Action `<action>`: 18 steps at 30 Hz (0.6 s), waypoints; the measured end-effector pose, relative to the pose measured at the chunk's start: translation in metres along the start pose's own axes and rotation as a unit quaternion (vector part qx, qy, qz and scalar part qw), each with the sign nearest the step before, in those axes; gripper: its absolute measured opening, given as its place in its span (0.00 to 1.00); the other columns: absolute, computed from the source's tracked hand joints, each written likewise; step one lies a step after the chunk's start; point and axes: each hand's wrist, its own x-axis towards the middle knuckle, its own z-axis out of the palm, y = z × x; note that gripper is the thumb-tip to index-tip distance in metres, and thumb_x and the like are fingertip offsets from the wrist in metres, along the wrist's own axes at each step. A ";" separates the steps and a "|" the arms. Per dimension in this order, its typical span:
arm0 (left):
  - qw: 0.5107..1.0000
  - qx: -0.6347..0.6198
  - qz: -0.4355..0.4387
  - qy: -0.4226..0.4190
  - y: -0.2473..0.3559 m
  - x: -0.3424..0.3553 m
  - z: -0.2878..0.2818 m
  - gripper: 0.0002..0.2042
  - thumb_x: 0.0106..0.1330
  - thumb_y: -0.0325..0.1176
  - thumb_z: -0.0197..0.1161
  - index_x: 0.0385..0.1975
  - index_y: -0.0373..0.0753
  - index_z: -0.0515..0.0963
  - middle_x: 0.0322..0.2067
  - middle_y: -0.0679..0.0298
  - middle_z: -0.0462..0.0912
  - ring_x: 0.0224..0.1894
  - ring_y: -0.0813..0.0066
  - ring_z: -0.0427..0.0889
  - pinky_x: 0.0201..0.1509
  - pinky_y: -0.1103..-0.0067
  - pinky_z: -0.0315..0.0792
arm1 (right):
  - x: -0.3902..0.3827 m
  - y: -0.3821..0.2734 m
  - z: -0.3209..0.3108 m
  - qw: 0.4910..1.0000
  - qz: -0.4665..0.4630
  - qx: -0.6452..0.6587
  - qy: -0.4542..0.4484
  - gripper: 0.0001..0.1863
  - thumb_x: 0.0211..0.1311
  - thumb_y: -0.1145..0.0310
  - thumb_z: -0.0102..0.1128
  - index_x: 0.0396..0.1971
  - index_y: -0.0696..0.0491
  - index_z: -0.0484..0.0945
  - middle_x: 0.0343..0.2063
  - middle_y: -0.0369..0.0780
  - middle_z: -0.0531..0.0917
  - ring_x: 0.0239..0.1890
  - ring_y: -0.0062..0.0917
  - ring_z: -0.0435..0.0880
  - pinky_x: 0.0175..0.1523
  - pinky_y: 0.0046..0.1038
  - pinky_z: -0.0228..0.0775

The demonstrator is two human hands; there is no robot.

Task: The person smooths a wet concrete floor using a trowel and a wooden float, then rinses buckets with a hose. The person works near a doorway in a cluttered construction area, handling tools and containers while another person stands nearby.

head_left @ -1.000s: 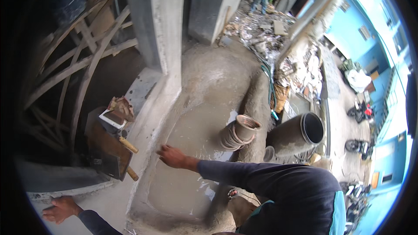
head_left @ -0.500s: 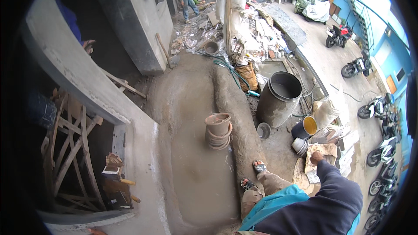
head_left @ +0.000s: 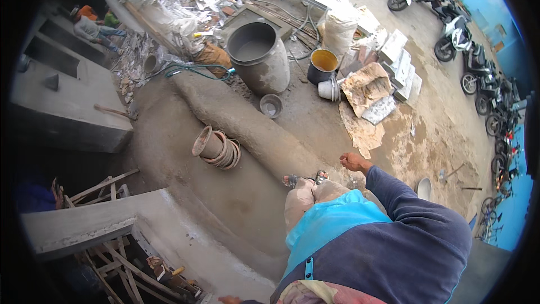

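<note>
My right hand (head_left: 354, 162) hangs in the air in front of my thigh. Its fingers are loosely bent and slightly apart, with nothing seen in them. Of my left hand (head_left: 229, 299) only a small part shows at the lower edge, by the grey wall; its fingers are cut off. A clay-coloured bucket (head_left: 208, 144) with a hose (head_left: 228, 155) coiled around it sits in the wet cement trough (head_left: 242, 202), out of reach of both hands. My sandalled feet (head_left: 306, 180) are beside the trough's raised rim (head_left: 247, 112).
Beyond the rim are a large grey barrel (head_left: 261, 67), a small bowl (head_left: 271, 106), a bucket with a yellow inside (head_left: 322, 66) and torn sacking (head_left: 365, 87). White blocks (head_left: 402, 65) and a sack (head_left: 340, 25) lie farther off. Motorcycles (head_left: 454, 36) line the right. Two people (head_left: 93, 28) are at far left.
My view has swung to the right, so the barrel and trough now appear farther left. My right hand has moved away from the sacking toward my legs. Part of my left hand now shows below.
</note>
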 end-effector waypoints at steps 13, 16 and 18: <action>0.654 0.487 0.112 -0.569 -0.200 -0.196 0.226 0.28 0.86 0.55 0.43 0.71 0.41 0.73 0.62 0.56 0.83 0.60 0.59 0.84 0.58 0.62 0.76 | -0.161 0.255 0.032 0.940 0.289 0.182 0.019 0.22 0.67 0.70 0.60 0.59 0.59 0.82 0.39 0.46 0.91 0.34 0.32 0.92 0.31 0.35 0.84; 0.707 0.511 0.105 -0.478 -0.142 -0.189 0.239 0.30 0.85 0.56 0.43 0.73 0.41 0.69 0.64 0.56 0.82 0.61 0.58 0.83 0.58 0.55 0.75 | -0.157 0.236 0.035 0.904 0.339 0.258 0.030 0.20 0.69 0.68 0.60 0.57 0.59 0.83 0.37 0.45 0.91 0.33 0.31 0.92 0.31 0.35 0.84; 0.747 0.486 0.085 -0.447 -0.110 -0.179 0.262 0.29 0.85 0.56 0.44 0.74 0.41 0.69 0.65 0.56 0.81 0.62 0.58 0.83 0.60 0.54 0.75 | -0.141 0.226 0.043 0.891 0.326 0.309 0.063 0.19 0.70 0.67 0.60 0.56 0.59 0.83 0.37 0.44 0.90 0.33 0.30 0.91 0.31 0.35 0.84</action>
